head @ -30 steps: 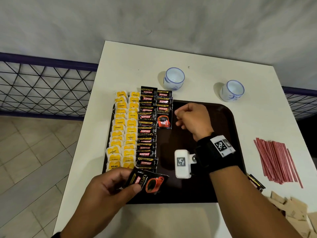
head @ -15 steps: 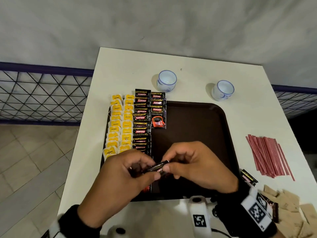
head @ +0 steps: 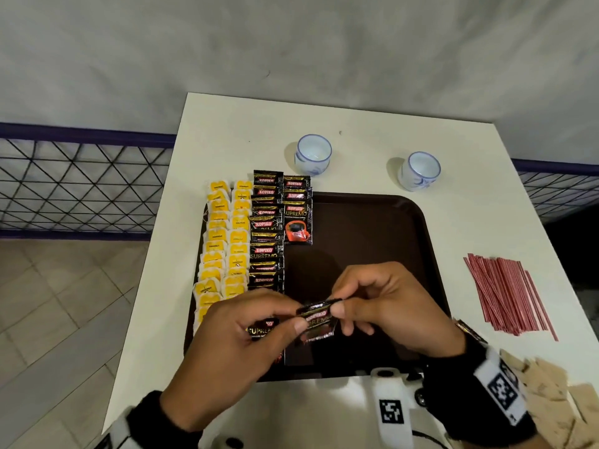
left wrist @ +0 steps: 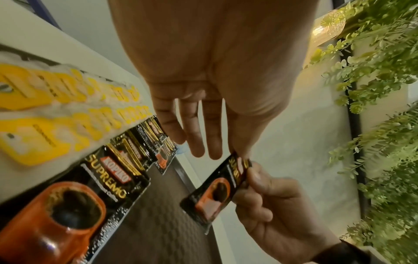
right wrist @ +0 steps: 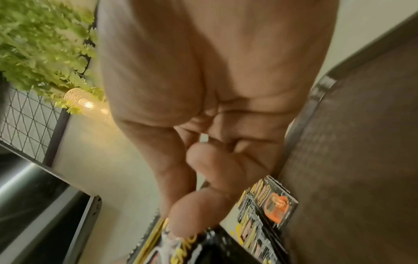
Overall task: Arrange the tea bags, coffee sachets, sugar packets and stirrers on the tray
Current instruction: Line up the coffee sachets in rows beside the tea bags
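A white table (head: 372, 147) stands against a grey wall (head: 291, 43). Two small white cups with blue rims stand upright on its far part, well apart: one cup (head: 313, 154) toward the left, the other cup (head: 420, 171) toward the right. A black wire-mesh fence (head: 81, 186) with a dark blue top rail runs along the left, over a tiled floor (head: 58, 319). The wrist views show green leafy plants (left wrist: 380, 125) and a glowing round lamp (right wrist: 83, 101) beside them.
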The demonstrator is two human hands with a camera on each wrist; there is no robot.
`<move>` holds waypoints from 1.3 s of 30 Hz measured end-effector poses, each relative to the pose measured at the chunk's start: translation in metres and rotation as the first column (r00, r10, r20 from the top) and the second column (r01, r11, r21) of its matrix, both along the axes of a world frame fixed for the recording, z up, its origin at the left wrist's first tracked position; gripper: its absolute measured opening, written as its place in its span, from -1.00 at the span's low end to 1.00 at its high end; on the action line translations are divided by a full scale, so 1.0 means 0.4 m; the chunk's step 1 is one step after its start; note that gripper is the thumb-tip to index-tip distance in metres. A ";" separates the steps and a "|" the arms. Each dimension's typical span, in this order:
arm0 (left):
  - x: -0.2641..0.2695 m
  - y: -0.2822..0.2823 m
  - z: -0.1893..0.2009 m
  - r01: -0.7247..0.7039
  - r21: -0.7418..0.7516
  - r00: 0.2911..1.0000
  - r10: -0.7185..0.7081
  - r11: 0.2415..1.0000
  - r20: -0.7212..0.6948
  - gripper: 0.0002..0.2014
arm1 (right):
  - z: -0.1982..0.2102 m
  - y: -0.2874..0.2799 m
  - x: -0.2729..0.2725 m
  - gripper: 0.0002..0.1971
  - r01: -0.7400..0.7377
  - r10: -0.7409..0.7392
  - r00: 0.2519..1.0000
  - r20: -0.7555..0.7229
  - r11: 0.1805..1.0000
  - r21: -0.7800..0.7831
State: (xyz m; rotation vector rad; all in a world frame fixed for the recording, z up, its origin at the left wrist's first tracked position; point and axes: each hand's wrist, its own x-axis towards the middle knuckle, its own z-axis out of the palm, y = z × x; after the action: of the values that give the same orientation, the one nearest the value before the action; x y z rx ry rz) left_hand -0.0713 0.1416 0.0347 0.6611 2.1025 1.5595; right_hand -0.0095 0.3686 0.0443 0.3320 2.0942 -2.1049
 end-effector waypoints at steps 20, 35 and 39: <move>-0.048 -0.232 -0.113 -0.483 -0.506 0.849 0.524 0.715 -0.070 -0.78 | -0.173 0.092 -0.257 -0.80 0.226 -0.279 0.940 0.199 0.941 0.252; -0.033 -0.220 -0.101 -0.314 -0.638 0.865 0.489 0.703 0.113 -0.70 | -0.175 0.065 -0.311 -0.90 0.221 -0.297 0.919 0.260 0.933 0.286; -0.031 -0.217 -0.090 -0.325 -0.640 0.862 0.496 0.697 0.103 -0.50 | -0.174 0.064 -0.315 -0.89 0.216 -0.313 0.916 0.253 0.913 0.345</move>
State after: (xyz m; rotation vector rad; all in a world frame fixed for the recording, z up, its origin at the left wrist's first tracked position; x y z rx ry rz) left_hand -0.0836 0.0548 -0.0012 -0.2701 2.4366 0.9625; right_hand -0.1354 0.3942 -0.0254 0.9710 2.2850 -1.6949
